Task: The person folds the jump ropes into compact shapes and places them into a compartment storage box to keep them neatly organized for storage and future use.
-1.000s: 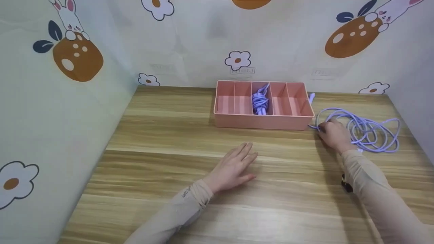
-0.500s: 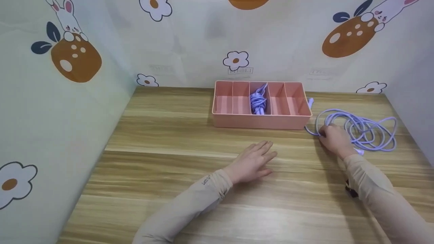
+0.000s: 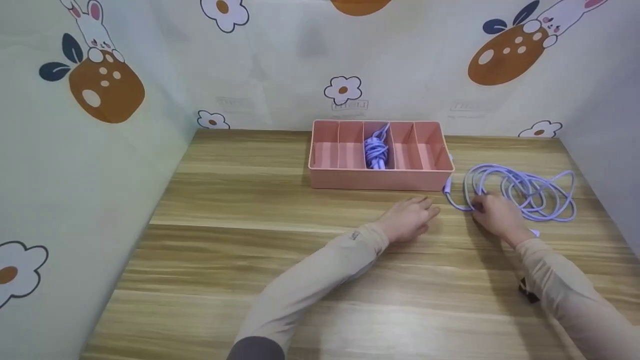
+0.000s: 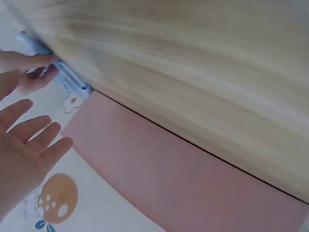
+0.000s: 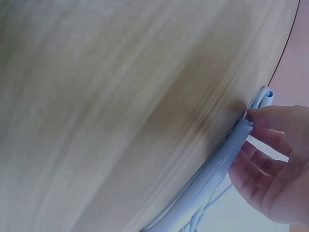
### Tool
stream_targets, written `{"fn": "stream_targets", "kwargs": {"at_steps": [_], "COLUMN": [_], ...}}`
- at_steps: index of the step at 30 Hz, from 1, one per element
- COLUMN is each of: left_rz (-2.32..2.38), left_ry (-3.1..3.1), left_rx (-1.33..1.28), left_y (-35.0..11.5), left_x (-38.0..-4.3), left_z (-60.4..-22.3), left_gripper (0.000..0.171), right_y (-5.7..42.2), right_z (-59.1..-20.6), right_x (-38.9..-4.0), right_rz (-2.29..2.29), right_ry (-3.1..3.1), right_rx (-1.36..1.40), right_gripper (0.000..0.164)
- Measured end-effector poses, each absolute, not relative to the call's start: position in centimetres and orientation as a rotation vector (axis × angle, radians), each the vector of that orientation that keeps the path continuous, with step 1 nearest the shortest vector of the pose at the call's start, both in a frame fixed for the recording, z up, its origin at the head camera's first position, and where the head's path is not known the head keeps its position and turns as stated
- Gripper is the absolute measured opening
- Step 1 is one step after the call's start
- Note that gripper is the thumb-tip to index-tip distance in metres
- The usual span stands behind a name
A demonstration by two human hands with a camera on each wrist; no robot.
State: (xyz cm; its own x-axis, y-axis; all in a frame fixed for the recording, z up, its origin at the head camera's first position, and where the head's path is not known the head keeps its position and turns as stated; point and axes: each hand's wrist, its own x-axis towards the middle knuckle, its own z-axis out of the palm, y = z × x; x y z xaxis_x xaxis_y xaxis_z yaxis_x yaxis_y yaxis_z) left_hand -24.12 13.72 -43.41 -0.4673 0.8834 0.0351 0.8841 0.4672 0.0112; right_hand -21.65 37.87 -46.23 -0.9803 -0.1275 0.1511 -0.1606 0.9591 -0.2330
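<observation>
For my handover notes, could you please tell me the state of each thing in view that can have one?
Pink box: upright, no lid on.
Wound cord: bundled, inside the middle compartment.
Loose cord: unbundled, lying in loose loops beside the box.
Right hand: pinching the loose cord.
Left hand: relaxed, holding nothing.

One left hand (image 3: 407, 220) and one right hand (image 3: 501, 217) are seen at one counter (image 3: 240, 200). One pink box (image 3: 382, 180) is divided into five compartments (image 3: 325, 152); one wound cord bundle (image 3: 376, 150) and one loose cord coil (image 3: 522, 182) are counted. On the walls (image 3: 280, 100), five flowers (image 3: 343, 90), three brown fruits (image 3: 112, 102) and two rabbits (image 3: 95, 32) are shown, whole or in part.
</observation>
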Motion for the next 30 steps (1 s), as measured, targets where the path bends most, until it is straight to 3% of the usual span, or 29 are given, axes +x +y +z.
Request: {"fn": "stream_targets", "kwargs": {"at_steps": [5, 11, 28, 30], "left_rz": [0.178, 0.436, 0.59, 0.538], "left_ry": [-2.501, -2.335, -2.155, -2.126], "left_rx": [-1.552, -1.535, -1.452, -1.488], "left_y": [18.3, 21.5, 23.9, 25.6], "left_x": [-25.9, -27.0, -29.5, -31.6], "left_z": [-44.8, -46.4, -48.8, -52.4], "left_gripper": [0.033, 0.034, 0.034, 0.032], "right_y": [38.4, 39.1, 41.1, 41.1], "right_z": [-45.6, -44.6, -44.7, -45.0], "right_x": [-21.2, -20.6, -18.3, -18.2], "right_rz": [0.413, 0.415, 0.379, 0.367], "right_ry": [-2.99, -2.993, -2.953, -2.95], "right_rx": [0.151, 0.089, 0.103, 0.11], "right_gripper": [0.023, 0.025, 0.021, 0.02]}}
